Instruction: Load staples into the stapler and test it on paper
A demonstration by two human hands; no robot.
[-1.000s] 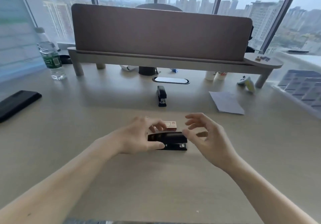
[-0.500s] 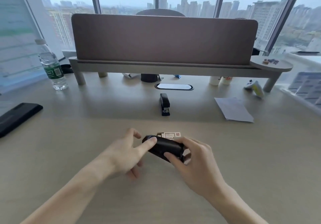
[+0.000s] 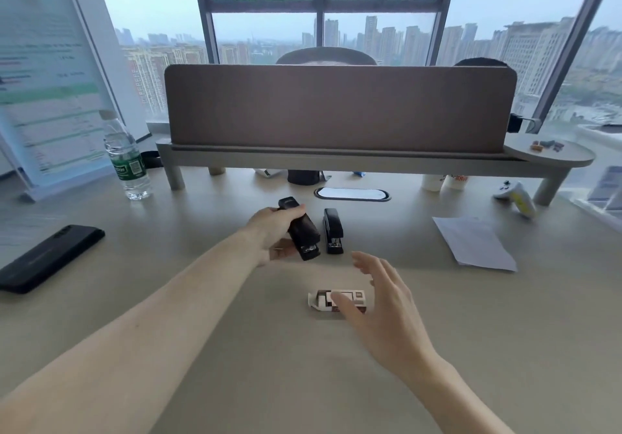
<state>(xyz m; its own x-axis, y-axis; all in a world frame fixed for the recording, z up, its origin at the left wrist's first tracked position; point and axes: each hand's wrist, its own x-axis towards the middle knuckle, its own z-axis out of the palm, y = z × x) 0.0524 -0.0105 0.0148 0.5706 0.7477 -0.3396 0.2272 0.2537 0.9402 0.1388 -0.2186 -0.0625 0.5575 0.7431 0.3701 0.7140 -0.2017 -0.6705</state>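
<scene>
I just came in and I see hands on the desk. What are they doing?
A person is getting a stapler ready. Their left hand holds a black plastic stapler lifted off the pale wooden desk, next to a second black stapler lying flat. Their open right hand hovers over a small white and brown box of staples. A white sheet of paper waits to the right.

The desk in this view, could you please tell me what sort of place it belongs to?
Most likely a high-rise office workstation. A fabric desk divider on a raised shelf backs the desk, the windows overlook city towers, and two staplers and paper lie on top.
</scene>
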